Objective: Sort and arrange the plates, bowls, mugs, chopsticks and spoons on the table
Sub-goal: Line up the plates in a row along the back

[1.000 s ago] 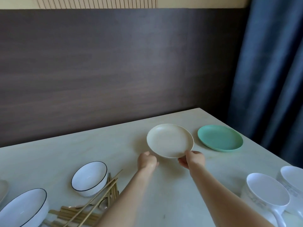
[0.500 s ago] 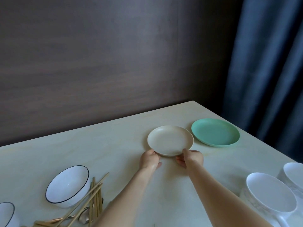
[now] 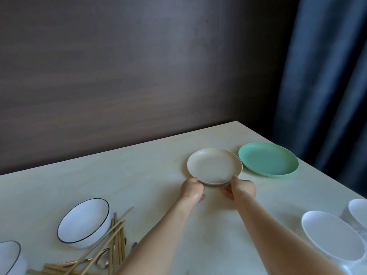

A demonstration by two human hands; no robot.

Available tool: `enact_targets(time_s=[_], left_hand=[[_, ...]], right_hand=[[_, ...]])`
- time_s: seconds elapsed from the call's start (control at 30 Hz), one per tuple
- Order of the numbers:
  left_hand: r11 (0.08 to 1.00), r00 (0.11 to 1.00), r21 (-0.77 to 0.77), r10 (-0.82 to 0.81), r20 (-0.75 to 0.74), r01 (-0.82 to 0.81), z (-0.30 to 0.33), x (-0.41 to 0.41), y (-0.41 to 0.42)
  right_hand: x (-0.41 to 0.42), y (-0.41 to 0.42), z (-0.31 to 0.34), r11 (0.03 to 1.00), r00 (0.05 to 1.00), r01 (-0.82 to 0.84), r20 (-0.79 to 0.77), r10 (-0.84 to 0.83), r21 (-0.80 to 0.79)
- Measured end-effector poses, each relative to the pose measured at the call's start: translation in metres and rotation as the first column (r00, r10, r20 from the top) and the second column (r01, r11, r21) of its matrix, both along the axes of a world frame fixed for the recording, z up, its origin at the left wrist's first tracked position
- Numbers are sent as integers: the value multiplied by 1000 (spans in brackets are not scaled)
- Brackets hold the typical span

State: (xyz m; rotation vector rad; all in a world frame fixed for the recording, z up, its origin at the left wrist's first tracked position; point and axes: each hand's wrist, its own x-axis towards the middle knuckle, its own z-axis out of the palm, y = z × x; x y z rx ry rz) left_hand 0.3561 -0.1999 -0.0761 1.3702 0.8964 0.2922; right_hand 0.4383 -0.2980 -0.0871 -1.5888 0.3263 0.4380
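From the head camera, a cream plate is seen held at its near rim by both hands. The left hand is curled at the rim's left side, the right hand at its right, thumb over the edge; the fingers are closed lightly on the plate, apparently tucked under it. The plate lies flat on or just above the pale surface; which cannot be told. It sits just beside a green plate, probably so that plates are grouped together near the far right corner.

Nearer on the left, two white bowls with dark rims stand beside a loose heap of chopsticks and spoons, judged still unsorted. White mugs are at the right edge. Behind the surface are a dark wood-grain wall and a blue curtain.
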Motion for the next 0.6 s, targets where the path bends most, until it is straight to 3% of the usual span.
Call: enact_targets(time_s=[0.17,0.33,0.47,0.6], left_hand=[[997,999,65,33,-40,-30,22,-36,14],[977,985,188,121,-119,-97,54,-112,45],[952,966,245,222,-129,-186,72,-179,74],[916,932,258,343,-112,-306,78,-244,101]], right_hand=[[-22,5,8,997,997,-64,-34,63,-38],[-71,28,26,961,957,-276,-94,276,6],[-130,54,43,852,848,-523,-103,519,-15],[-188,83,54,741,741,-670,-83,666,-43]])
